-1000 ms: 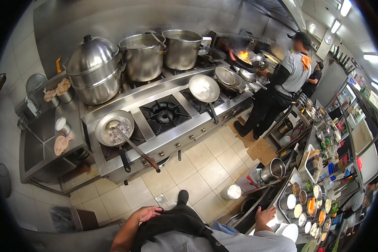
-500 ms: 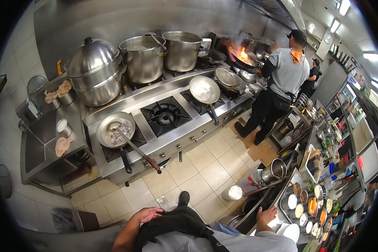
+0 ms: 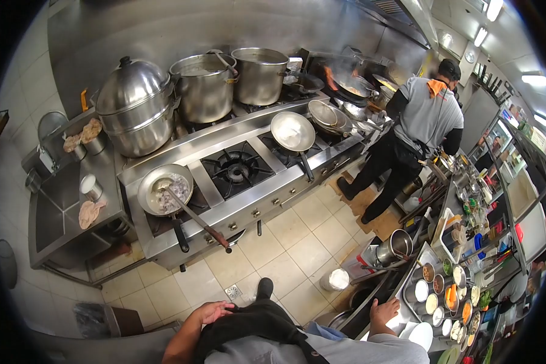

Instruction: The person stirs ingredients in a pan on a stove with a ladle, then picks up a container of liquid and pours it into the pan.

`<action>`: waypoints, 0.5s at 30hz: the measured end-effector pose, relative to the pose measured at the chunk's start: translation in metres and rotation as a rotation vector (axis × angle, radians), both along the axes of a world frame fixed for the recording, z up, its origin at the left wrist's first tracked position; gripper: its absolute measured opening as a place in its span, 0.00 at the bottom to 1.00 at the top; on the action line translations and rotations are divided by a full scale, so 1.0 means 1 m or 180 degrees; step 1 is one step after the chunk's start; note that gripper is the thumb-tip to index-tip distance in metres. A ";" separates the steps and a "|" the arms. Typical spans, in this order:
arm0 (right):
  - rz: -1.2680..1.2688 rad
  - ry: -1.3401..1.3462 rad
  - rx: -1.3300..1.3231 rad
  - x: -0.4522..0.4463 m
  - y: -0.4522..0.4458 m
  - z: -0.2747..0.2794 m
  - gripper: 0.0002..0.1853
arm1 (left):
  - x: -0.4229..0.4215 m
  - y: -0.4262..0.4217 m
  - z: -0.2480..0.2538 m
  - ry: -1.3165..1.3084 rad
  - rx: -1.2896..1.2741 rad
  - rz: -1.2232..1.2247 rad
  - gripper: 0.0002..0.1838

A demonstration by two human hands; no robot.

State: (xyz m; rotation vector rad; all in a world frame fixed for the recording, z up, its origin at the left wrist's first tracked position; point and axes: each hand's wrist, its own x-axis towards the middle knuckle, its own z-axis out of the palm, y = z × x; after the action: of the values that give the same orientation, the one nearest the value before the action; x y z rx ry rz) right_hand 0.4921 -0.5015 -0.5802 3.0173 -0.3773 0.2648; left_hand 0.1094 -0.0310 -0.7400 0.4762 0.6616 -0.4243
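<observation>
My left hand (image 3: pixel 213 312) rests against the black apron (image 3: pixel 242 327) at my waist, fingers loosely stretched and holding nothing. On the edge of the prep counter (image 3: pixel 370 327) lies my right hand (image 3: pixel 384 312), fingers apart. Close beside it stand several metal containers of ingredients (image 3: pixel 432 303) and white plates (image 3: pixel 418 335). Ahead of me on the range, a frying pan (image 3: pixel 148 197) holds pale pieces of food, with a long-handled ladle (image 3: pixel 194 215) resting in it. A second, bare pan (image 3: pixel 292 131) sits farther right.
Large stockpots (image 3: pixel 201 91) and a domed steamer (image 3: pixel 133 106) line the back of the stove. A co-worker (image 3: pixel 421 121) leans over the right-hand counter. A white tub (image 3: pixel 335 279) stands on the tiled floor (image 3: pixel 273 273); a sink (image 3: pixel 57 206) is at left.
The co-worker has turned from the wok towards the right-hand counter and bent down. The tall flame in the wok has died down and smoke hangs there. My hands have stayed put.
</observation>
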 end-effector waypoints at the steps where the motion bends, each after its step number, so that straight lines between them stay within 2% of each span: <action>1: 0.0027 -0.0065 -0.0043 0.000 -0.001 -0.002 0.38 | -0.001 0.000 -0.002 -0.0006 -0.0006 -0.0001 0.24; 15: 0.0153 -0.0242 0.0036 -0.001 -0.006 -0.007 0.38 | -0.003 0.002 -0.013 -0.0071 0.0034 0.0004 0.24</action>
State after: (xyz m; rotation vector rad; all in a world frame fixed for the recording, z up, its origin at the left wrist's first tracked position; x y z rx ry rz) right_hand 0.4913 -0.5070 -0.5876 3.0369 -0.3136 0.3833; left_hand 0.1061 -0.0292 -0.7533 0.4900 0.6427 -0.4140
